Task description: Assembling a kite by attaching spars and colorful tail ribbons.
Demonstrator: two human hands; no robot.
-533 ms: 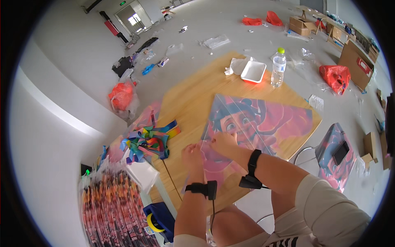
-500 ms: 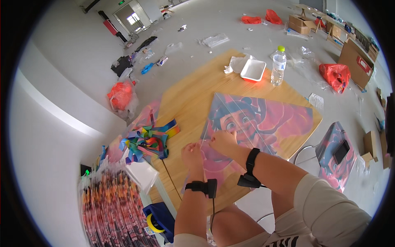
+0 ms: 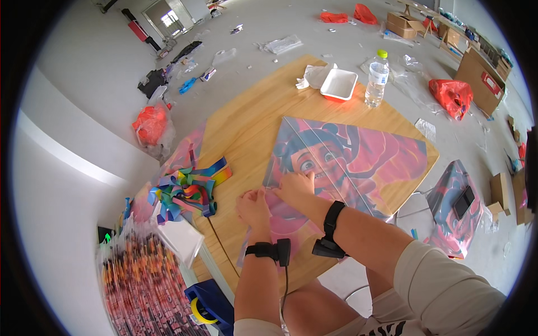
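A thin kite [image 3: 386,151] printed with a cartoon figure in pink and blue lies spread on the wooden table, pale rods running across it. At its left edge my two hands are close together. My left hand [image 3: 253,208] is closed, fingers curled inward, just beyond the edge. My right hand [image 3: 295,188] rests over the printed sheet, fingers folded and thumb raised. Whatever is pinched between them is too small to make out. Left of my left hand sits a tangled heap of rainbow ribbons [image 3: 196,193].
On the table [image 3: 246,106] stand a white-and-red tray [image 3: 339,84] and a water bottle [image 3: 377,79]. Stacked printed kites in plastic [image 3: 145,280] and a blue tape dispenser [image 3: 210,305] are at lower left. Another kite with a phone [image 3: 463,203] lies at right.
The whole view has shifted a little, so the scene sits further left and higher. Both hands stay closed together at the kite's left edge.
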